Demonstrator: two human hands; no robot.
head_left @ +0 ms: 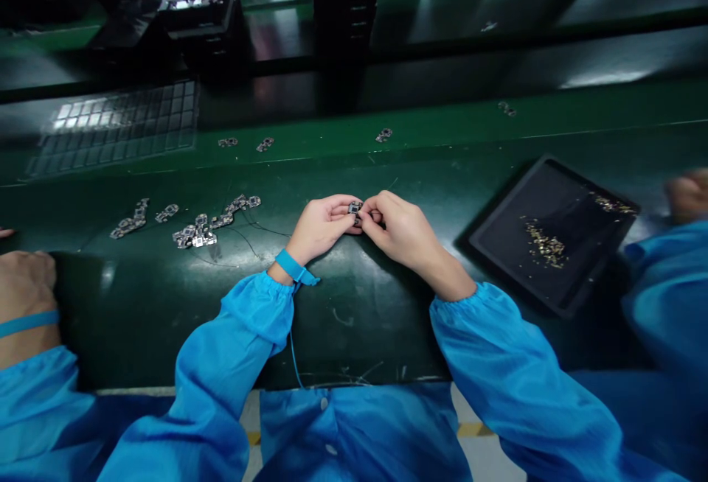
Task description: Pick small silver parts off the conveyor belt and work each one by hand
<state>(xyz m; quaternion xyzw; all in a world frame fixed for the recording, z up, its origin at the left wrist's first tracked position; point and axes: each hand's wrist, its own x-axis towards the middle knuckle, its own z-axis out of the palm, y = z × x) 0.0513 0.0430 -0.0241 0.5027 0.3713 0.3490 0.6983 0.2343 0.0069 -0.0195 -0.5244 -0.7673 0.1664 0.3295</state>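
A small dark circuit part (354, 208) is pinched between both my hands over the dark green work surface (354, 305). My left hand (321, 228), with a blue wrist strap, grips it from the left. From the right, the fingers of my right hand (401, 228) close on it. A scatter of similar small circuit parts (193, 228) lies to the left of my hands. At the right stands a black tray (553, 235) holding tiny gold-coloured pieces (545, 246).
A few loose parts (264, 144) lie on the green belt behind. A co-worker's hand and blue sleeve (25, 298) rest at the left, another person's blue sleeve (669, 305) at the right. A gridded dark tray (116, 128) sits at the back left.
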